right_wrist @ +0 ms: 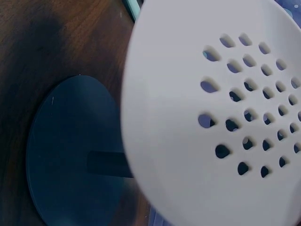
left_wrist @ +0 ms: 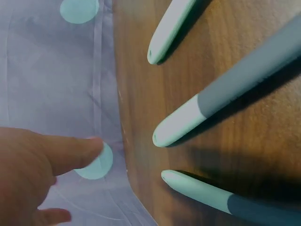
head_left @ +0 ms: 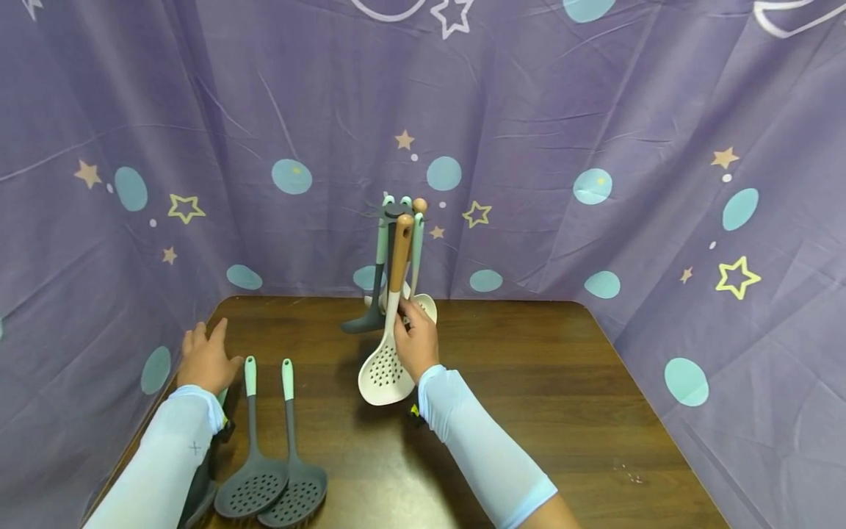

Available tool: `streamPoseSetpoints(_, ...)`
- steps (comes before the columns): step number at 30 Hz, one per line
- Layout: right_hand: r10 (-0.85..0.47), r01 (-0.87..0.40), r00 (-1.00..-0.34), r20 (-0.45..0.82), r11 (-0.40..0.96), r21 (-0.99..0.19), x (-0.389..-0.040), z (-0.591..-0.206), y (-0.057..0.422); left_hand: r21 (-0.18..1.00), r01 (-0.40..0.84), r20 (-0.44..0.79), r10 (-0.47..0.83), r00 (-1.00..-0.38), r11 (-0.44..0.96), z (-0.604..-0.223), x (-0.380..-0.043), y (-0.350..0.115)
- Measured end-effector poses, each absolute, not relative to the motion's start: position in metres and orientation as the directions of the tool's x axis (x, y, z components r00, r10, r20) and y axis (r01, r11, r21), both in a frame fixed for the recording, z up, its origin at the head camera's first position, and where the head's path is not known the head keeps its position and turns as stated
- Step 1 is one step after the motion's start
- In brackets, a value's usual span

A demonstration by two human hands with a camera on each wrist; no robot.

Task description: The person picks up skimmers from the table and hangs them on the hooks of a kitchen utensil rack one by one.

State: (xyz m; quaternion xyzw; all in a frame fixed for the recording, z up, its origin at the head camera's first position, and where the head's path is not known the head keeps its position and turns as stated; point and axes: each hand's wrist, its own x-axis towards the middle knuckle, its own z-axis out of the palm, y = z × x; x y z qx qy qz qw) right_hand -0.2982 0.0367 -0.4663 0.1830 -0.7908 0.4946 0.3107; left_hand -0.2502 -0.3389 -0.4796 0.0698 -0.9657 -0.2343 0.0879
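Note:
With thumb and fingers at its neck, my right hand (head_left: pixel 418 344) holds a white skimmer (head_left: pixel 383 376) with a wooden handle. The skimmer stands upright, handle top at a dark utensil stand (head_left: pixel 398 211); whether it hangs there I cannot tell. Its holed white head (right_wrist: pixel 164 113) fills much of the right wrist view, in front of the stand's round base (right_wrist: pixel 66 141). My left hand (head_left: pixel 206 361) is spread over the table's left edge and holds nothing. Nearest it are mint-handled grey skimmers (head_left: pixel 252 488), (head_left: pixel 300 496) and another dark utensil (head_left: pixel 198 488), partly hidden by the forearm.
On the stand hang a grey ladle-like utensil (head_left: pixel 366 323) and other mint- and wood-handled utensils, partly hidden. The brown wooden table (head_left: pixel 529 411) stretches to the right. A purple patterned curtain (head_left: pixel 529 110) hangs behind and at both sides.

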Motion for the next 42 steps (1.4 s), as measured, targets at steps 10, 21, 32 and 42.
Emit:
streamPoseSetpoints(10,0.014,-0.597,-0.736,0.676,0.457,-0.659,-0.298,-0.465,0.037,0.360,-0.216,-0.108,-0.190,-0.976,0.908,-0.490,-0.246,-0.356)
streamPoseSetpoints(21,0.000,-0.609,-0.737,0.676,0.436,-0.663,-0.302,-0.465,0.035,0.352,-0.228,-0.247,-0.144,-0.958,0.908,-0.515,-0.242,-0.372)
streamPoseSetpoints(32,0.011,-0.614,-0.727,0.687,0.438,-0.657,-0.302,-0.465,0.036,0.381,-0.171,-0.152,-0.121,-0.981,0.909,-0.504,-0.247,-0.376)
streamPoseSetpoints(42,0.012,-0.594,-0.747,0.664,0.437,-0.676,-0.302,-0.465,0.037,0.494,-0.052,0.129,-0.132,-0.983,0.868,-0.431,-0.250,-0.340)
